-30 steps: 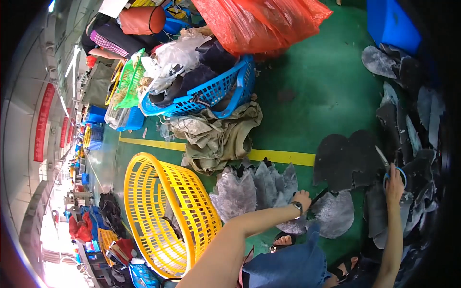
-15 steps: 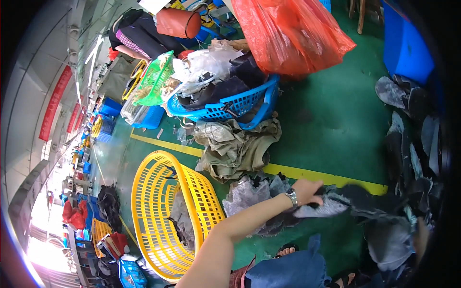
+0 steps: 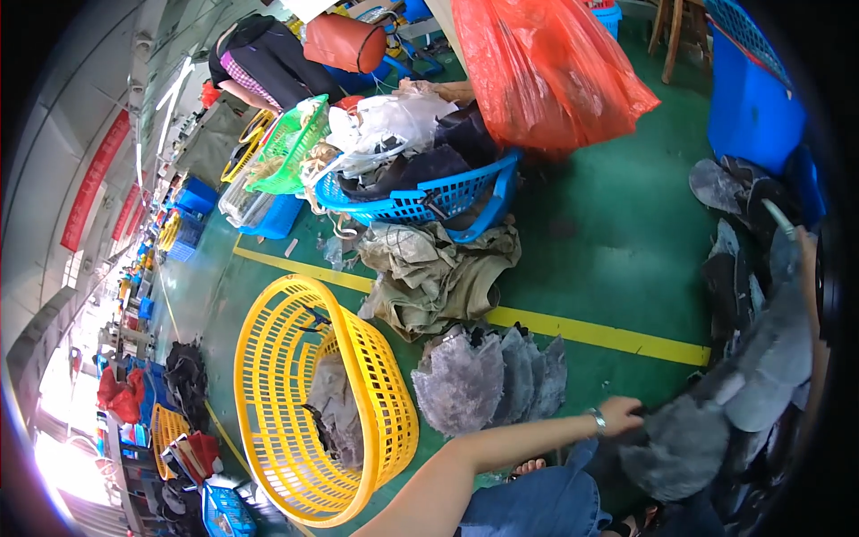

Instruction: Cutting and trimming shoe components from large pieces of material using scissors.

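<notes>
My left hand (image 3: pixel 619 417), with a watch at the wrist, reaches to the lower right. Its fingers are bent at the edge of a rough grey fabric-like piece (image 3: pixel 676 455) and appear closed on it. More grey pieces (image 3: pixel 768 389) overlap from there up toward my right arm. My right hand (image 3: pixel 805 255) is at the dark right rim, beside grey pieces and a pale strip (image 3: pixel 778 218); its fingers are too hidden to read. A fanned stack of grey pieces (image 3: pixel 461 380) lies on the floor left of my left hand.
A yellow basket (image 3: pixel 394 394) with grey cloth inside lies tipped at left. Beyond are crumpled khaki cloth (image 3: pixel 438 273), a full blue basket (image 3: pixel 403 208), a red plastic bag (image 3: pixel 550 76) and a blue bin (image 3: pixel 752 98). A person (image 3: pixel 268 63) bends over at the back left.
My left hand has moved down and right, away from the fanned stack, which is now fully uncovered. My right hand has risen along the right rim, and the grey pieces beside it have shifted.
</notes>
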Available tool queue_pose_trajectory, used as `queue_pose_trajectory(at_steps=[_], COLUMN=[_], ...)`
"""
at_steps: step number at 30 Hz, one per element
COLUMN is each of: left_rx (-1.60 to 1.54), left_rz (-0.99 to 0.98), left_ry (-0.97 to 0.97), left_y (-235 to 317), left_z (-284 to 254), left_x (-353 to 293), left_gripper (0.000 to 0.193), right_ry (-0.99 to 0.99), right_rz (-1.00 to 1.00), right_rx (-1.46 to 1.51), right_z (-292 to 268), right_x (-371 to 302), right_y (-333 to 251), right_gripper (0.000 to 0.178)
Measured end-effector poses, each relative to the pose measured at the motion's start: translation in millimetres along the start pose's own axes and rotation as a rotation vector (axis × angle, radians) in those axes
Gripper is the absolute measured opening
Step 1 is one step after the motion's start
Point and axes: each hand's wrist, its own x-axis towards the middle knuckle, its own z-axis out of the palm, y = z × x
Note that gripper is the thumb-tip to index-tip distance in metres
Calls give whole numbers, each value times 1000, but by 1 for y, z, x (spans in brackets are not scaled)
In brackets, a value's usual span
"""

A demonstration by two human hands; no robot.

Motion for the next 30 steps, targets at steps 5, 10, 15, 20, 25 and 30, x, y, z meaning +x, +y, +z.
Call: queue_pose_trajectory(at_steps=[5,10,15,20,25,30], left_rx=[247,364,224,185,244,483], left_rz=[-211,-353,-409,-455,-405,-329], left_ry=[40,-9,-44,-39,23,-36], left_y=[-74,-87,-91,-87,-76,-65], left_z=[-31,-59,-79,-73,-72,-83], left_x=[-13,-1,-6,-4,-11,-18], left_gripper=[29,34,34,31,30,25], right_ry=[-255,-978,-1373,-1612,-1668,-1424], right_rz=[-14,-35,121,182,272,157], right_rx=[1321,1564,1762,1841,1811,1809], right_z=[15,79,60,62,61,54], right_x=[-114,-227,-234,-234,-225,-221], right_y=[-164,-263,-279,-286,-311,-296], right_gripper=[40,54,49,51,49,41])
